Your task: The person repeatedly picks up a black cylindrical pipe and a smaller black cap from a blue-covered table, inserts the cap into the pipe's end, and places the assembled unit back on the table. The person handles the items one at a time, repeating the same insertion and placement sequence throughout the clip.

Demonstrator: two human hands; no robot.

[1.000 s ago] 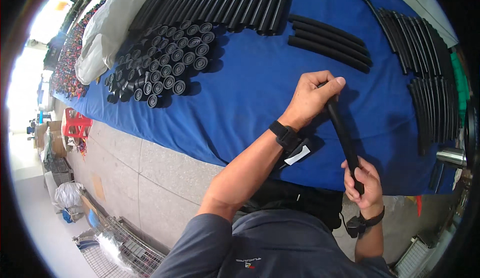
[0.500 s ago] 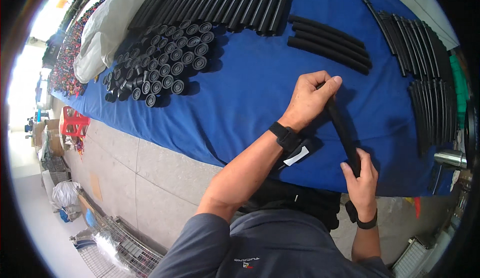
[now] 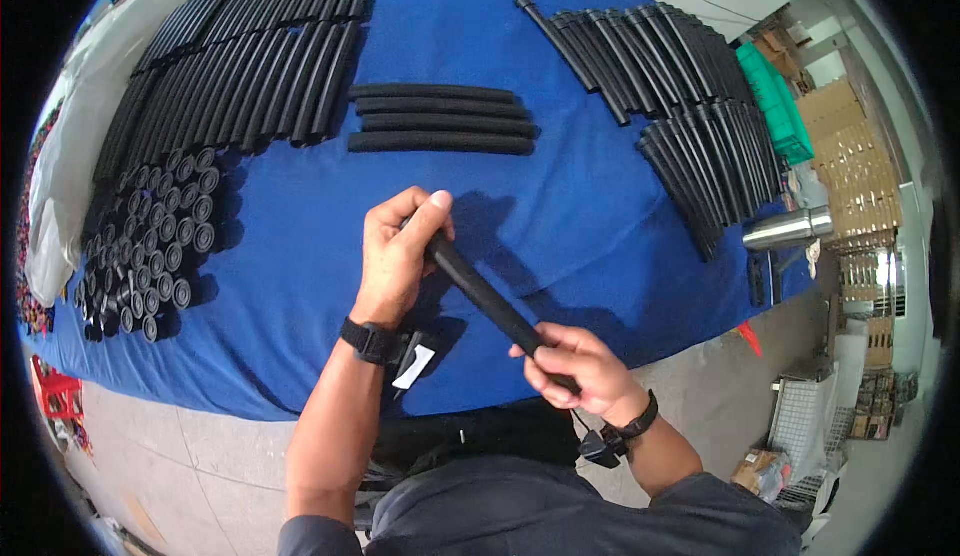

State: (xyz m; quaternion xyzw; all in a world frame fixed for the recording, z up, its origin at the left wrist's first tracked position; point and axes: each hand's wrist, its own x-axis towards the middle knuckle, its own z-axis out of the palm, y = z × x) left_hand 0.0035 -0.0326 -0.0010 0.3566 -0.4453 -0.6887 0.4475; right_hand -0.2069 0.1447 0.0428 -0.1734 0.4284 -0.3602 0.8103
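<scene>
Left fingers (image 3: pixel 428 220): I grip one end of a black tube (image 3: pixel 485 296).
Right fingers (image 3: pixel 572 338): wrapped around its other end.
White patch (image 3: pixel 414 367): near the surface (image 3: pixel 270 266)'s front edge, any writing unreadable.

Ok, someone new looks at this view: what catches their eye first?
Probably the black tube held aslant by the left hand and right hand, above the blue cloth. Then four dark rods side by side near the top middle, and the cluster of round black pieces at left.
</scene>
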